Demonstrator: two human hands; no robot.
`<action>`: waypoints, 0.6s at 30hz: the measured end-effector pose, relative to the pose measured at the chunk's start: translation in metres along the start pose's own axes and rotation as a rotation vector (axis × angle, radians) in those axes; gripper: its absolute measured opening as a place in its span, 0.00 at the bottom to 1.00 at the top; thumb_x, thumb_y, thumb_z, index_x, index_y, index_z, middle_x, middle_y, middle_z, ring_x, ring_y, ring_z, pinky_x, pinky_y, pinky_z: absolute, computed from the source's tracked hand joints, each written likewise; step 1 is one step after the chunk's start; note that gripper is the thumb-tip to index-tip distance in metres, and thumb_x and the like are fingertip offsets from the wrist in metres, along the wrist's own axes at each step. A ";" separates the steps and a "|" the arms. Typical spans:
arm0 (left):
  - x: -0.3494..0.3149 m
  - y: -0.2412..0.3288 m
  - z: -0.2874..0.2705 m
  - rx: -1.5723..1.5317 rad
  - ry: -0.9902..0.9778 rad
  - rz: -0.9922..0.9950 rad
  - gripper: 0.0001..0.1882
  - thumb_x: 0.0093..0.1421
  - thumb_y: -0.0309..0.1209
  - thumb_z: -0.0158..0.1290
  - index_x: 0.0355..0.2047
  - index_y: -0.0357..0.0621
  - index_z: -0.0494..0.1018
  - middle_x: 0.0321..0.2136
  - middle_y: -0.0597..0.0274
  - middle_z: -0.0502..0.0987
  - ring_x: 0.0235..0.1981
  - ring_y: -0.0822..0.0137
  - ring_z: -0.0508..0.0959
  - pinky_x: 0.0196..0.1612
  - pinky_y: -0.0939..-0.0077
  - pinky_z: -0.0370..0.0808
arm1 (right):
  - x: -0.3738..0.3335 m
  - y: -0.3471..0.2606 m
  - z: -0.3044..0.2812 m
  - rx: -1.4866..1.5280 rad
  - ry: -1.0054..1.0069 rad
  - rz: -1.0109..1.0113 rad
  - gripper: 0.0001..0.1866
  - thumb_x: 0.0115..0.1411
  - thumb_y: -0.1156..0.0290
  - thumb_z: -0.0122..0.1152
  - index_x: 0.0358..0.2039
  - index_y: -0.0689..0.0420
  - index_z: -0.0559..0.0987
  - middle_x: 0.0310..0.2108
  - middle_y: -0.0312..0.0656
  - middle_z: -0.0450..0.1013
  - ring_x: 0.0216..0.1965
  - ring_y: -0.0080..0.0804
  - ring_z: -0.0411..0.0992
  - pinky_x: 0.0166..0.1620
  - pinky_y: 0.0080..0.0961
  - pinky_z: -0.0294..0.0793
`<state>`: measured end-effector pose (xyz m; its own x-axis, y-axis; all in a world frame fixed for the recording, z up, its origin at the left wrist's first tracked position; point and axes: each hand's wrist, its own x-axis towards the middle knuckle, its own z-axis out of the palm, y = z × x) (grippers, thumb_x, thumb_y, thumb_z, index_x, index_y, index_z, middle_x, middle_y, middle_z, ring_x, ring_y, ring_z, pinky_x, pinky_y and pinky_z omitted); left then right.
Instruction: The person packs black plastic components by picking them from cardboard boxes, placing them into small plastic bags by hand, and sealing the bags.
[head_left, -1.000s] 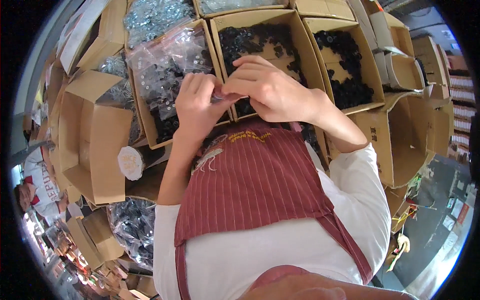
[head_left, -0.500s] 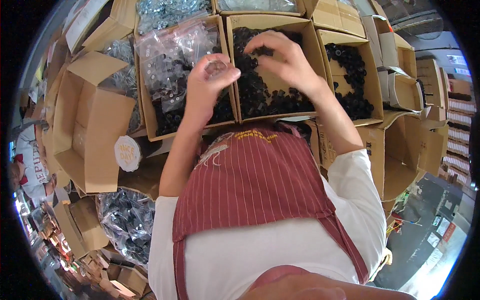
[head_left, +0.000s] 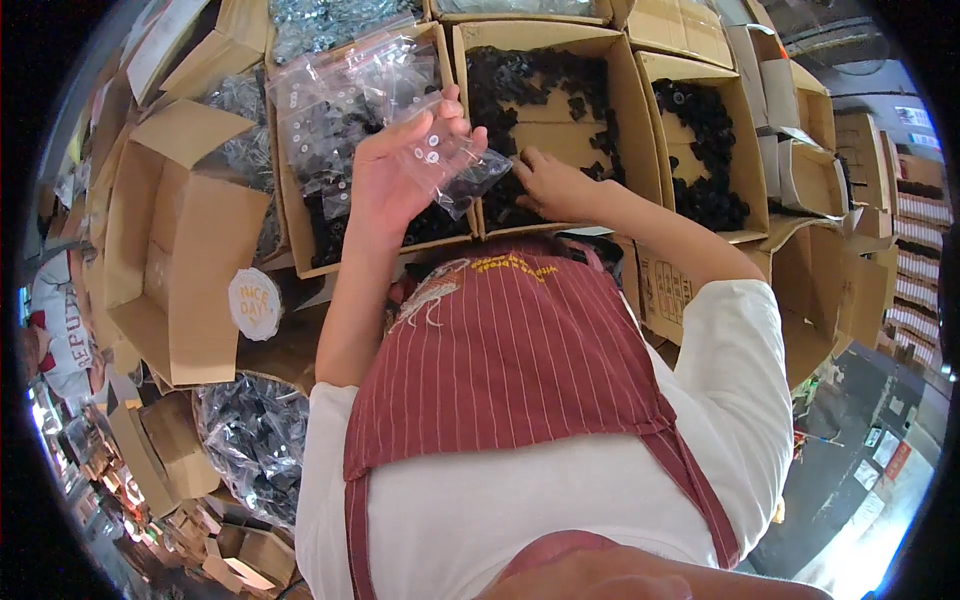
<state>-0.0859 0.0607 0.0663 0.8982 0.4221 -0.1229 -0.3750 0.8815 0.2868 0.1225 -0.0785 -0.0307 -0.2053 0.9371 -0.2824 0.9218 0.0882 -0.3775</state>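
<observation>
My left hand (head_left: 395, 165) is raised over the left box, its fingers closed on a clear plastic bag (head_left: 465, 178). The bag hangs toward the right and has small white round marks on it. Down in the middle cardboard box (head_left: 560, 135), my right hand (head_left: 560, 188) touches small black plastic parts (head_left: 505, 85) near the front left corner. Its fingers are curled, and whatever lies between them is hidden. Under my left hand, the left cardboard box (head_left: 290, 215) holds a pile of clear bags (head_left: 320, 125) lying over more black parts.
A third box (head_left: 755, 190) on the right has round black parts in it. Boxes of clear bags (head_left: 345, 22) stand behind. At left are an open carton (head_left: 215, 280) and a bag of black parts (head_left: 255, 440). Another person (head_left: 65, 320) is at the far left edge.
My right hand has dropped from above the middle box to the parts at its front left. The left hand has turned and moved slightly left, and its bag now hangs spread out.
</observation>
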 end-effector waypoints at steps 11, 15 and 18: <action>-0.008 -0.041 -0.004 0.508 0.168 -0.058 0.22 0.56 0.23 0.58 0.52 0.31 0.69 0.38 0.61 0.77 0.42 0.66 0.78 0.53 0.68 0.74 | 0.007 0.011 -0.060 0.736 -0.393 0.234 0.25 0.55 0.68 0.67 0.53 0.61 0.73 0.41 0.48 0.76 0.34 0.31 0.77 0.29 0.28 0.79; -0.015 -0.045 -0.001 0.702 0.294 0.101 0.21 0.54 0.22 0.59 0.49 0.34 0.72 0.38 0.62 0.76 0.42 0.68 0.77 0.50 0.75 0.71 | -0.007 0.026 -0.072 1.374 -0.077 0.389 0.22 0.56 0.69 0.67 0.51 0.59 0.75 0.38 0.40 0.76 0.29 0.25 0.75 0.29 0.21 0.75; -0.015 -0.042 0.002 0.783 0.323 0.187 0.20 0.55 0.22 0.59 0.49 0.36 0.73 0.39 0.62 0.77 0.43 0.70 0.76 0.50 0.76 0.70 | -0.022 0.030 -0.080 1.699 -0.048 0.338 0.19 0.60 0.64 0.64 0.49 0.57 0.76 0.43 0.39 0.74 0.40 0.31 0.75 0.42 0.29 0.76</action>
<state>-0.0833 0.0167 0.0584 0.6835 0.6900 -0.2382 -0.1376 0.4423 0.8863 0.1809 -0.0698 0.0347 -0.1299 0.8245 -0.5507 -0.4180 -0.5492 -0.7237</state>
